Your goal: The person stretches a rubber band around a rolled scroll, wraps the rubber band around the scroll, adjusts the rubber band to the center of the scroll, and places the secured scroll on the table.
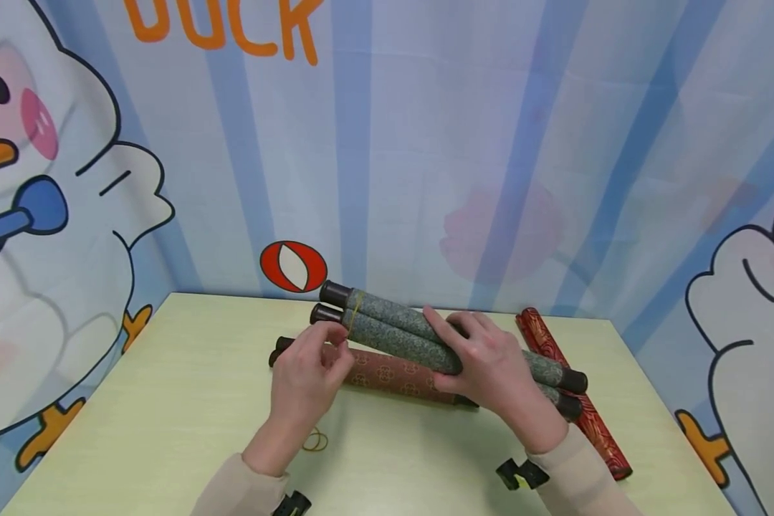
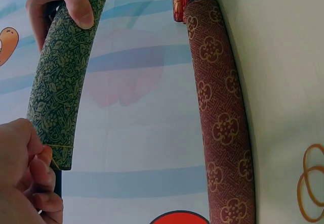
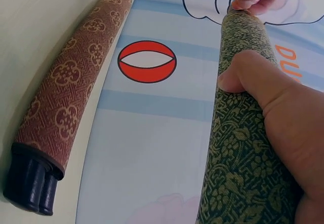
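A green patterned scroll (image 1: 393,340) with dark end knobs is held up above the table, rolled from both ends into two parallel rolls. My right hand (image 1: 490,358) grips it around the middle, its thumb (image 3: 233,80) lying along the fabric. At the scroll's left end, my left hand (image 1: 309,365) pinches a thin yellow rubber band (image 2: 61,146) that goes round the roll near the knobs. Behind and below lies a brown-red scroll (image 1: 387,369) with a gold flower pattern, partly hidden by the left hand and the green scroll.
A red patterned scroll (image 1: 600,430) lies slantwise at the right of the pale table (image 1: 135,430). Loose rubber bands (image 1: 316,440) lie on the table near the left wrist. A striped curtain (image 1: 393,143) with cartoon ducks stands behind the table.
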Motion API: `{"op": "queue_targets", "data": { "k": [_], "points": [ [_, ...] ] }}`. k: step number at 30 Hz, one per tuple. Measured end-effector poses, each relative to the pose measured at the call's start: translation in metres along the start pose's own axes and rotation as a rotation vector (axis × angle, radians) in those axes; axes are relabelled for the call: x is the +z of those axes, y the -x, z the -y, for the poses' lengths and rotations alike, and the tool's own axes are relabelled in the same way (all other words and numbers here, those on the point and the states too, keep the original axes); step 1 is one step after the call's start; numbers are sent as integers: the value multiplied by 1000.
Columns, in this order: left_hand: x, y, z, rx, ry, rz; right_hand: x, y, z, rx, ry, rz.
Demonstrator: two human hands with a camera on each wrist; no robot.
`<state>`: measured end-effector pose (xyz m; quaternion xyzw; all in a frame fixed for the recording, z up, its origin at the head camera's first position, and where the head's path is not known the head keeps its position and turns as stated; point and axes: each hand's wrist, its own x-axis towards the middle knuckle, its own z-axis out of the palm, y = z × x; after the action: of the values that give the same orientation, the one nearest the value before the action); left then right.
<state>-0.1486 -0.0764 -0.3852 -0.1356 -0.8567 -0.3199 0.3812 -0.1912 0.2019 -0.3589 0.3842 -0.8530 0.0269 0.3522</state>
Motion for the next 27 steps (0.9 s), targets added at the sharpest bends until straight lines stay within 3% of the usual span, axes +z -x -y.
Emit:
{"op": "queue_targets", "data": {
  "k": [7,15,17,20,27],
  "points": [
    [0,7,2,-56,36,30,5,1,1,3,-21,-11],
    [2,14,10,2,107,34,4,1,1,26,-33,-38],
    [4,17,11,-10,125,39,3,1,1,25,-39,-48],
    [6,21,10,-87,193,72,3,-1,2,16,-49,-55],
    [7,26,5,-373,543,236,3,-2,3,15,-56,-75]
  ]
}}
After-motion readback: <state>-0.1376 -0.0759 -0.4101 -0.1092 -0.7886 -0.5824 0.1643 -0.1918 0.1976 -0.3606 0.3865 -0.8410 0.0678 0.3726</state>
